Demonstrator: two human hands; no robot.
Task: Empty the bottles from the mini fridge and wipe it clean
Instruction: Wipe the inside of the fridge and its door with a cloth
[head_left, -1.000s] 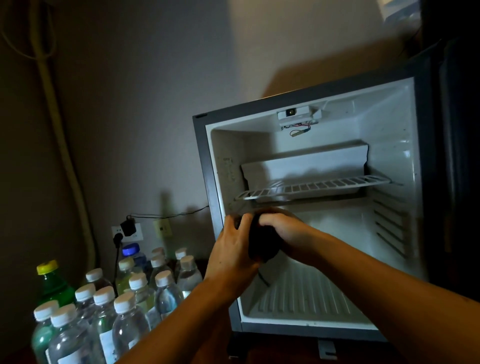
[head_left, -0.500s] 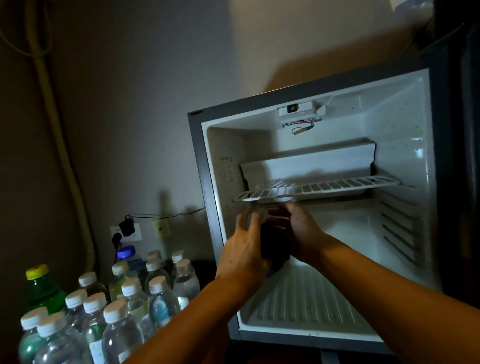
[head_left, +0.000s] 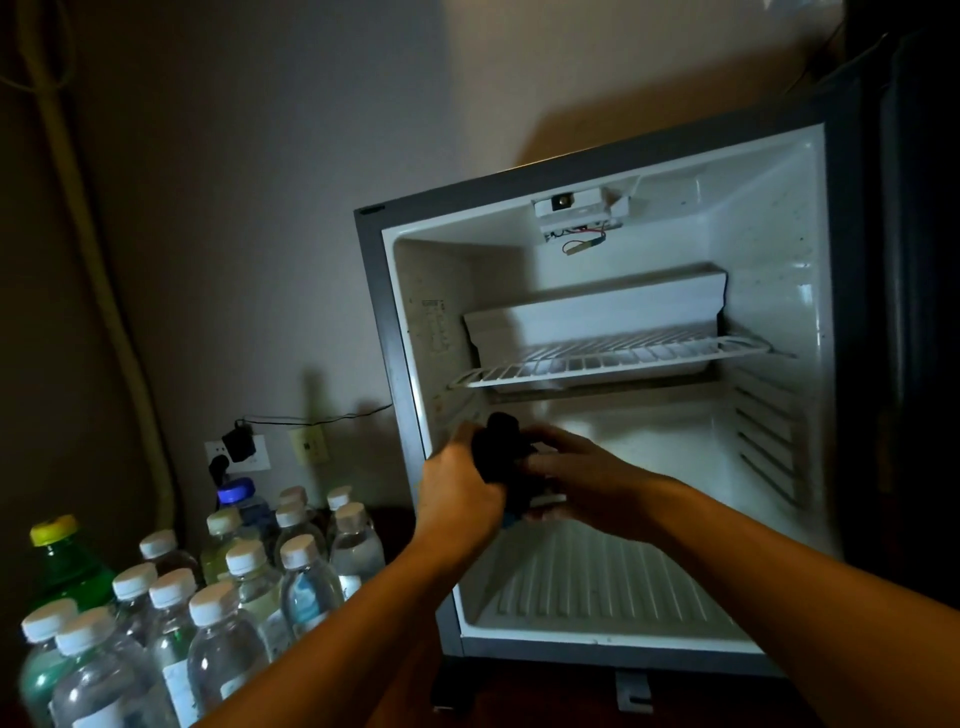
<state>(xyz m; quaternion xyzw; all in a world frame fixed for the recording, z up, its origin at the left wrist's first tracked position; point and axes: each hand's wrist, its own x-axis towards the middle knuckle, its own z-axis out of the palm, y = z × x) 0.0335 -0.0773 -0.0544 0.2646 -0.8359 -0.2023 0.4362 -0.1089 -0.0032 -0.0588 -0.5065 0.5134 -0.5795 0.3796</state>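
Dim room. Mini fridge (head_left: 810, 291) stands open, interior bare of bottles, white wire shelf (head_left: 613, 358) across middle, ribbed floor below. Both hands at fridge mouth, just under shelf's left end. Left hand (head_left: 460, 480) and right hand (head_left: 582, 475) both curled around same dark bunched cloth (head_left: 506, 457), held between them. Water bottles (head_left: 244, 587) with white caps crowd surface left of fridge. Green bottle (head_left: 67, 569) with yellow cap at far left. Wall socket (head_left: 239, 452) with black plug behind bottles.
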